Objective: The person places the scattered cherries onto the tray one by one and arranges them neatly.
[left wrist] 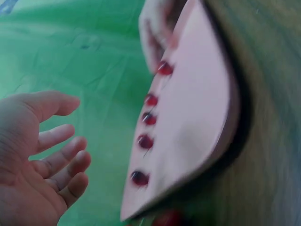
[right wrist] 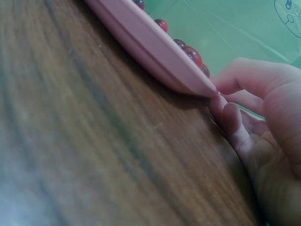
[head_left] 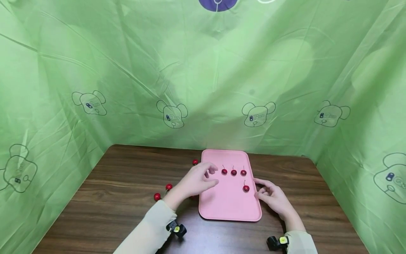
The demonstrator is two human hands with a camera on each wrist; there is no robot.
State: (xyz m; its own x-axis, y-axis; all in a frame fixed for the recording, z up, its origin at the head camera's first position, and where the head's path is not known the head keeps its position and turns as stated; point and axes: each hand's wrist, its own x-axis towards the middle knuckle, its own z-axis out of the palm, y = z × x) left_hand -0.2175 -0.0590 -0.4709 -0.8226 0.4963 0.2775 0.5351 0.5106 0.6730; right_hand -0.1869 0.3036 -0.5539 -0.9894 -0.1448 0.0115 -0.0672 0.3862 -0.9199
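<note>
five cherries (left wrist: 145,141) on pink tray (head_left: 223,206), left hand (head_left: 196,180) above, fingers spread, right hand (head_left: 275,198) touching tray's edge, pinch unclear

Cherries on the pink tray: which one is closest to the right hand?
The cherry sitting alone; the other cherries on the tray form a row, farther from that hand.

The left hand (head_left: 198,179) and right hand (head_left: 275,198) are bare; the left sleeve (head_left: 150,227) and right sleeve (head_left: 301,243) are off-white and long, reaching the wrists; the left camera (head_left: 182,231) is small and black, with a yellow patch (head_left: 176,229); the right camera (head_left: 272,243), also black, has a yellow square (head_left: 283,240) beside it.
</note>
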